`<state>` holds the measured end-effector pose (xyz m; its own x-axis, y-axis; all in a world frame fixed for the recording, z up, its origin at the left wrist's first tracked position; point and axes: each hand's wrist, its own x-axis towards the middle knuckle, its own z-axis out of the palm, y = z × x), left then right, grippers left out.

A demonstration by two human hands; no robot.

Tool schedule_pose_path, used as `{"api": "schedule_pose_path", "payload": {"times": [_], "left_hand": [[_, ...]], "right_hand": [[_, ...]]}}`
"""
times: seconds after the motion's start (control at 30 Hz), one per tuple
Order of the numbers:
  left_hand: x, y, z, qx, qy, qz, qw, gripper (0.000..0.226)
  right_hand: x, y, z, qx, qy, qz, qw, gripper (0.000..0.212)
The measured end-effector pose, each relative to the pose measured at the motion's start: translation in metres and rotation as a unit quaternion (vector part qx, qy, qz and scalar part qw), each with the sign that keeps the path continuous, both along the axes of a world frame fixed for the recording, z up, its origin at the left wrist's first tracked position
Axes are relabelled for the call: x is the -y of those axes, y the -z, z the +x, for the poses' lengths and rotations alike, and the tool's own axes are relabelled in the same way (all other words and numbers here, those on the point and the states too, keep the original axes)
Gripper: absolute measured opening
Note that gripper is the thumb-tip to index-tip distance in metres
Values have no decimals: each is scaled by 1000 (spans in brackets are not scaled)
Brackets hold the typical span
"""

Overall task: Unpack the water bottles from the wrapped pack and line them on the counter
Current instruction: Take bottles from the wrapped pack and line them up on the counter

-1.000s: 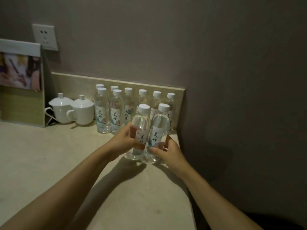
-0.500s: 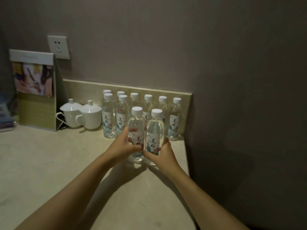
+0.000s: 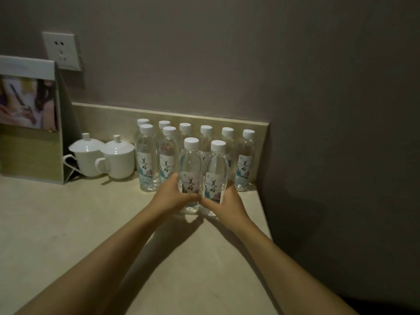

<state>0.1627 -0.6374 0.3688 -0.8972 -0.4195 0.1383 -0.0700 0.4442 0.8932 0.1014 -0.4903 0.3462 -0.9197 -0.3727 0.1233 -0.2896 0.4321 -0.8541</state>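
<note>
Two clear water bottles with white caps and painted labels stand upright side by side on the beige counter. My left hand grips the left bottle low on its label. My right hand grips the right bottle the same way. My thumbs almost meet between them. Behind stand several more such bottles in rows against the low backsplash, the rightmost near the corner. No wrapped pack is in view.
Two white lidded cups sit left of the bottles. A standing card holder with a picture is at the far left, under a wall socket. A grey wall closes the counter's right side.
Both hands have pushed the two bottles away from me, closer to the rows at the back. The bottles now stand straight and closer together.
</note>
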Motion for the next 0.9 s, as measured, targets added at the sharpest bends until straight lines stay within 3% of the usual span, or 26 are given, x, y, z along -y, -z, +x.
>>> {"api": "schedule_pose_path", "payload": {"times": [0.07, 0.17, 0.33, 0.5, 0.63, 0.77, 0.9], "left_hand": [[4, 0, 1, 13, -51, -92, 994, 65], [10, 3, 5, -1, -69, -201, 977, 55], [17, 8, -2, -45, -29, -217, 975, 47], [22, 9, -11, -68, -17, -211, 975, 39], [28, 11, -11, -57, -33, -200, 978, 56], [28, 13, -9, -11, -33, -369, 929, 46], [25, 2, -16, 27, -21, -419, 907, 41]], "right_hand": [[2, -5, 6, -18, 49, 48, 997, 106], [-2, -3, 17, -27, 103, 96, 990, 94], [6, 2, 16, -37, 129, 128, 983, 63], [27, 1, 12, -38, 163, 109, 980, 51], [35, -3, 10, -39, 184, 115, 975, 51], [35, -4, 11, -31, 193, 87, 977, 53], [39, -9, 7, -31, 194, 93, 976, 49]]}}
